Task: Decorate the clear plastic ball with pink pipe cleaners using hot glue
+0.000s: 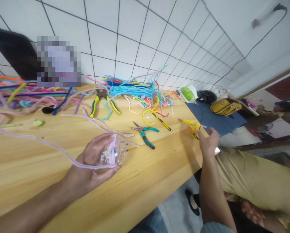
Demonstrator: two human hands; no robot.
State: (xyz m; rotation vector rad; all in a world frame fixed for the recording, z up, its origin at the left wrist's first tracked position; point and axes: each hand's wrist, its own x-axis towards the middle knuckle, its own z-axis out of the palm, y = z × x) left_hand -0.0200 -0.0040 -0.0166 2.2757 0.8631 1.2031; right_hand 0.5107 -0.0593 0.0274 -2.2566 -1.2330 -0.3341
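Observation:
My left hand [86, 165] is wrapped round a small clear plastic container [122, 152], rounded at its far end and lying sideways over the table. A pale pink pipe cleaner [55, 147] circles it, and its long loose tail trails off to the left. At the right edge of the table my right hand [209, 142] grips a yellow glue gun [191, 125], its nozzle pointing left. Between the hands lie teal-handled long-nose pliers [145, 134], open, and a yellow craft knife [161, 122].
Yellow-green pliers [103, 102] lie farther back. Bundled blue pipe cleaners [130, 90] and loose coloured ones run along the tiled wall [137, 38]. A dark tablet-like slab [14, 53] leans there. Right of the table are a mustard bag [225, 106] and a person in tan clothing [254, 178].

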